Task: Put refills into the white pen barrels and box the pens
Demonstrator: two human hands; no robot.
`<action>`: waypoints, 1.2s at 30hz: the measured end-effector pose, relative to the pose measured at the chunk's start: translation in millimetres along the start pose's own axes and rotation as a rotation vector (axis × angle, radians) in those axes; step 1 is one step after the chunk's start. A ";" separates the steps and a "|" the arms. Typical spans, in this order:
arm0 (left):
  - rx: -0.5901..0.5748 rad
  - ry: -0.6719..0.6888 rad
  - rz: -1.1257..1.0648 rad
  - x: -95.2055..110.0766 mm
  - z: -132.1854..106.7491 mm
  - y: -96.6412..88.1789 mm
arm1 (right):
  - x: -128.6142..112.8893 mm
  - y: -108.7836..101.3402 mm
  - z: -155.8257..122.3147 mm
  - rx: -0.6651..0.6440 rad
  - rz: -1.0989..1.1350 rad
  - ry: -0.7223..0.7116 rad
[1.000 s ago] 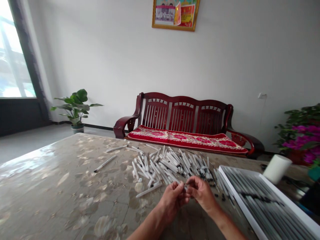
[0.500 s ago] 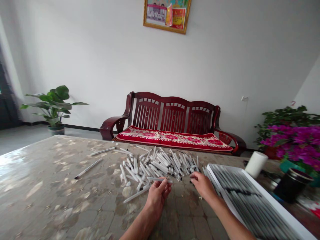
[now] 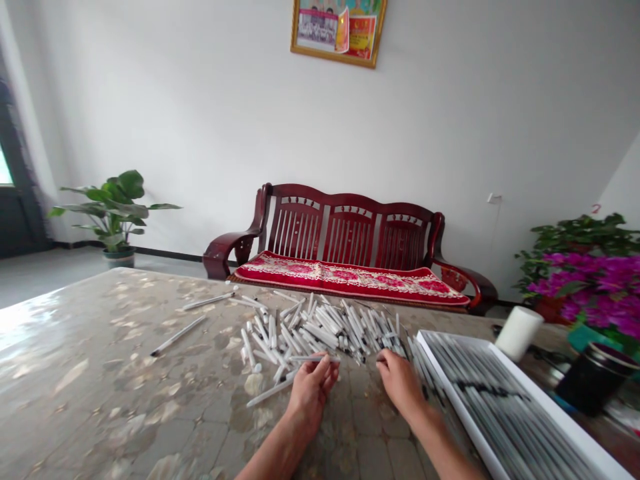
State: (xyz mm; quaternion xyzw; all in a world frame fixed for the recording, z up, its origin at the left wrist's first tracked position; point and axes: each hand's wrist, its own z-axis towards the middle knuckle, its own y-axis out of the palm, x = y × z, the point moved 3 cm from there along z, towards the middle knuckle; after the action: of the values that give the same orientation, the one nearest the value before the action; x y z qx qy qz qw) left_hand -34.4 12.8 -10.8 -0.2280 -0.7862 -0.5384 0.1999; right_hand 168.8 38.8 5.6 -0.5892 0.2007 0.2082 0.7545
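My left hand pinches a slim whitish pen barrel, held nearly level at the near edge of a heap of pens. My right hand is a little to the right, fingertips curled together; whatever they hold is too small or hidden to name. Beyond both hands spreads the heap of loose white pen barrels, several with dark ends. Right of my right hand, a shallow white box holds rows of clear pens with dark middles. More pens lie along the box's left side.
Two separate pens, one nearer and one farther, lie left on the patterned tabletop. A white roll and a black cup stand behind the box. Purple flowers are far right, a wooden bench beyond the table.
My right hand has shifted slightly left and turned, its fingers now more curled. My left hand keeps the pen barrel almost in place. The whole view has shifted slightly.
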 end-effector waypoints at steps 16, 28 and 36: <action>-0.114 0.018 0.041 -5.1 -2.3 0.3 | -52.7 32.6 -28.6 -0.029 1.007 0.164; -0.102 0.043 0.092 -7.5 -0.5 -1.7 | -46.0 35.7 -29.4 0.043 0.734 -0.006; -0.139 0.100 0.123 -8.9 -4.4 -1.7 | -48.4 33.5 -31.3 0.104 0.449 -0.185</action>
State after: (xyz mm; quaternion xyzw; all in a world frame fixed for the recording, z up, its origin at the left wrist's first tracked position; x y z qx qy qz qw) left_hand -27.8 7.0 -15.6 -0.2620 -0.7207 -0.5889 0.2552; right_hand 108.3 11.9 -1.9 -0.4686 0.2671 0.4129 0.7339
